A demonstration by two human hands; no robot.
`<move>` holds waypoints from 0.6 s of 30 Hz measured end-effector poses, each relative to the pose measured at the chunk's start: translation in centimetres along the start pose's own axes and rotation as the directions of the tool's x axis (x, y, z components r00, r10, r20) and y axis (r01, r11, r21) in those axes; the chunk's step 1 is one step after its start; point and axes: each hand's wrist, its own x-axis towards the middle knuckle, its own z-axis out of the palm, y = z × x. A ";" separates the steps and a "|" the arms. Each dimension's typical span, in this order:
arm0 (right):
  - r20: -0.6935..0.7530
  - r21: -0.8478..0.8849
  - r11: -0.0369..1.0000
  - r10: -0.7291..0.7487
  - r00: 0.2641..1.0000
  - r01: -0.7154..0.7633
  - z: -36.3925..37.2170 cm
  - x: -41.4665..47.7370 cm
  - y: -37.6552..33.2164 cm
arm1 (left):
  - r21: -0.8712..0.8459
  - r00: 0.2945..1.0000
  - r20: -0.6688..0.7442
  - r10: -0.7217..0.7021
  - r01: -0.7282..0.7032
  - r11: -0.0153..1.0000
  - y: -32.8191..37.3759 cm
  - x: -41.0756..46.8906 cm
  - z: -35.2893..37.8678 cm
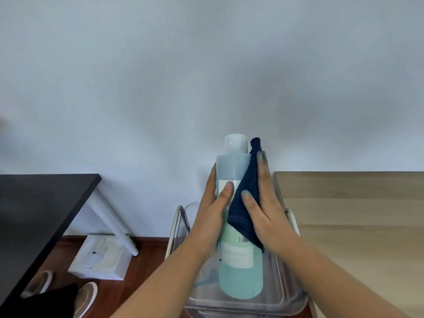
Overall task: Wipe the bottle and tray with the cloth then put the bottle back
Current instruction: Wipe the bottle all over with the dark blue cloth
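While the left grip (212, 216) clasps the bottle (232, 167) at mid-height, thumb across the near face and fingers curled round the far left side, the right grip (263, 210) lies flat against the bottle's right side with the dark blue cloth (243, 212) caught between palm and plastic. Its fingers are straight and its thumb rests on the cloth, so it presses rather than clasps. The bottle stands nearly upright, its long axis running from the base, low in the clear tray (292, 285), to the white cap at the top. Whether the base touches the tray floor or hangs just above it, I cannot tell. The tray sits in a wire rack (181, 226), just beside the left edge of the wooden worktop (355, 214). The step in hand looks like wiping the bottle, and the tray seems not yet wiped. As the cloth covers the upper right side, the coming stroke should run along the long axis, down toward the label and base, with the left grip turning the bare left side round. Putting the bottle back looks simple, since the tray lies directly below
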 end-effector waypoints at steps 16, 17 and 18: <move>-0.008 -0.013 1.000 -0.021 1.000 0.021 -0.4 1.2 -1.7 | -0.024 0.998 0.056 -0.042 0.043 0.999 1.9 -1.0 0.3; 0.001 0.013 1.000 -0.014 1.000 0.014 -0.4 1.3 -1.7 | -0.038 0.998 0.051 -0.043 0.045 0.998 1.8 -1.0 0.2; 0.018 0.046 0.999 -0.007 1.000 0.006 -0.3 1.1 -1.7 | -0.046 0.998 0.046 -0.047 0.049 0.998 1.9 -1.0 0.0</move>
